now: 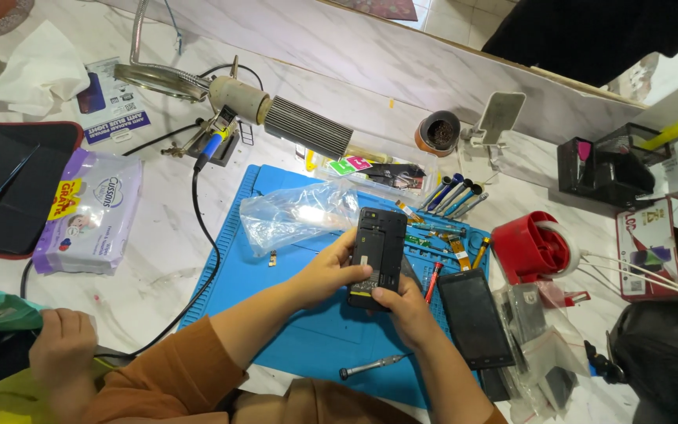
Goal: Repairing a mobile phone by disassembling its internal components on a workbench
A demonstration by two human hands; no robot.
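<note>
1. A blue mat [308, 330] is spread over the marble table [158, 235].
2. A wipes pack [92, 212] is seen at nine o'clock from the mat.
3. A red tape dispenser [531, 247] is placed at three o'clock.
4. A black phone [377, 255], back panel removed, is held above the mat's centre.
5. The phone is gripped by the left hand [327, 271] along its left edge.
6. Its lower end is pinched by the right hand [406, 310].
7. A screwdriver [370, 366] is laid at six o'clock.

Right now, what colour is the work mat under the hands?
Blue, the work mat shows best in the head view, lying on the white marble-patterned bench.
</note>
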